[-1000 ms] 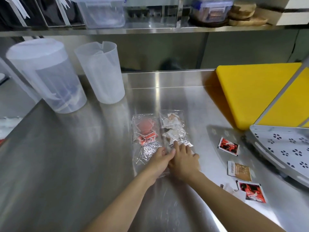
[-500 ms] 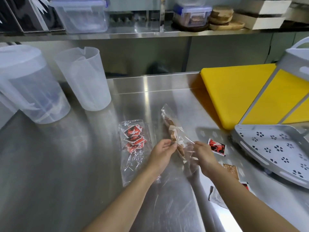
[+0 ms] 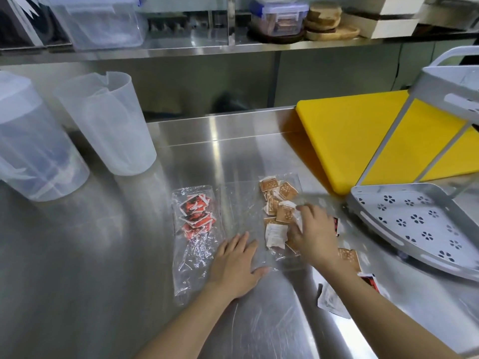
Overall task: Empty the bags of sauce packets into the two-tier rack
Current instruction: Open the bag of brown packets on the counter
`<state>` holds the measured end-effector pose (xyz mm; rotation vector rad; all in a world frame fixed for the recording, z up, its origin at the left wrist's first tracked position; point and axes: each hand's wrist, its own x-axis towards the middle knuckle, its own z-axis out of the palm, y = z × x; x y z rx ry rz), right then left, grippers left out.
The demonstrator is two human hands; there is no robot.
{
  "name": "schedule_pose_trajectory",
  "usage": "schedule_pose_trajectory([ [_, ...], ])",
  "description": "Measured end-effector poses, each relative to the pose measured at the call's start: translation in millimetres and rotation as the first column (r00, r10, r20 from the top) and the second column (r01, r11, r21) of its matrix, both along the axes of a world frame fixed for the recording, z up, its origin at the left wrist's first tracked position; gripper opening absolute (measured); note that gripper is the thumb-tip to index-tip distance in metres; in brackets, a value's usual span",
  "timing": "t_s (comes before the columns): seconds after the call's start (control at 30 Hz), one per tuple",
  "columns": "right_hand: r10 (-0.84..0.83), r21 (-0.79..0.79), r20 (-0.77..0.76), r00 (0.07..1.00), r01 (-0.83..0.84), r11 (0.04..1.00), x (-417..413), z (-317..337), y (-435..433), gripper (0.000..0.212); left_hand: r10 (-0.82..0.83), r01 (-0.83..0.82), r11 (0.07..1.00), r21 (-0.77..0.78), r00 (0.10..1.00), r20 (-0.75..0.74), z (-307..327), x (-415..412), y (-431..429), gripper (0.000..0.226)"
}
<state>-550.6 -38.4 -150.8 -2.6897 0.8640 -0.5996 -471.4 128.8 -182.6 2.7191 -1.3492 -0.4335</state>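
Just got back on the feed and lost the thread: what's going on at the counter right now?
A person is working through bags of sauce packets on the steel counter. The left hand lies flat on a clear bag, while the right hand reaches into the brown packets lying loose beside it. The bag of red packets has not been emptied. The two-tier rack sits to the right, its lower tray holding no packets.

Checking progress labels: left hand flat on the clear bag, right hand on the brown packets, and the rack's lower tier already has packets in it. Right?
Not quite. In the head view the rack's lower tier holds no packets; only its perforated floor shows. The rest stands: the left hand lies flat on the clear bag, and the right hand is on the brown packets, which are on the counter.
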Motion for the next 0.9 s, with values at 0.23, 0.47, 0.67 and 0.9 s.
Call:
schedule_pose_trajectory([
  [0.23, 0.072, 0.139, -0.429, 0.901, -0.012, 0.99, 18.8, -28.7, 35.1, 0.105, -0.003, 0.003, 1.0, 0.005, 1.0, 0.008, -3.2, -0.1, 7.1, 0.077],
  [0.47, 0.1, 0.045, -0.415, 0.904, -0.089, 0.995, 17.9, -29.8, 35.7, 0.053, 0.034, -0.032, 0.999, -0.029, 0.998, 0.049, -6.1, -3.9, 12.3, 0.075],
  [0.67, 0.038, 0.487, -0.066, 0.997, -0.001, 0.873, 11.8, -11.1, 25.1, 0.011, 0.028, -0.029, 0.999, 0.028, 0.999, 0.022, 7.0, -1.3, 11.9, 0.067],
  [0.9, -0.19, 0.943, 0.212, 0.959, -0.15, 0.296, 5.8, 18.6, 17.7, 0.027, 0.033, -0.054, 0.996, -0.074, 0.964, -0.264, 35.8, -4.3, -4.5, 0.082],
])
